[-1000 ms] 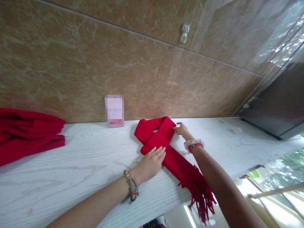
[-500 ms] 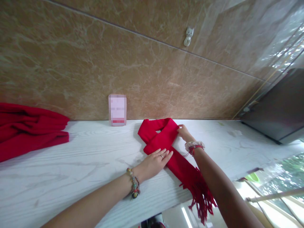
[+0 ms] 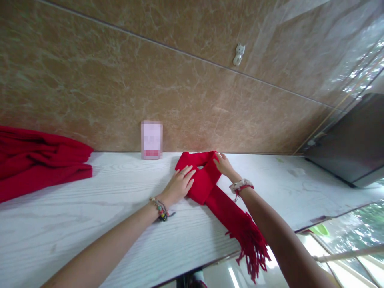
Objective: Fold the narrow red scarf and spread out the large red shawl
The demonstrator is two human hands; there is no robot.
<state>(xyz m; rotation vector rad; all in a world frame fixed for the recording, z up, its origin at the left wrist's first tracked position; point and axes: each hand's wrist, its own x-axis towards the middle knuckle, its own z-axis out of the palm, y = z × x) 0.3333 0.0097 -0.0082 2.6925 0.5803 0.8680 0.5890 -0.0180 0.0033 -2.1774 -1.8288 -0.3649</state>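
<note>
Since a second ago my left hand [image 3: 179, 183] has slid from the near crossing of the red fringed fabric scarf [image 3: 207, 185] up to the left side of its folded loop, and the loop has drawn in tighter. That hand lies flat and wide, fingers stretched out, the tips resting on the cloth. My right hand [image 3: 223, 164] sits on the far top of the fold with its fingers curled; I cannot tell whether they pinch the cloth or only press it. The scarf's folded part lies by the far edge of the white wood-grain table [image 3: 90, 228], and its tail runs slantwise to the near edge, where the fringe hangs over. A small pink card [image 3: 151, 140] leans on the brown marble wall [image 3: 120, 88] just left of the fold. Well apart, at the table's left end, lies a heap of crumpled red cloth [image 3: 39, 160].
</note>
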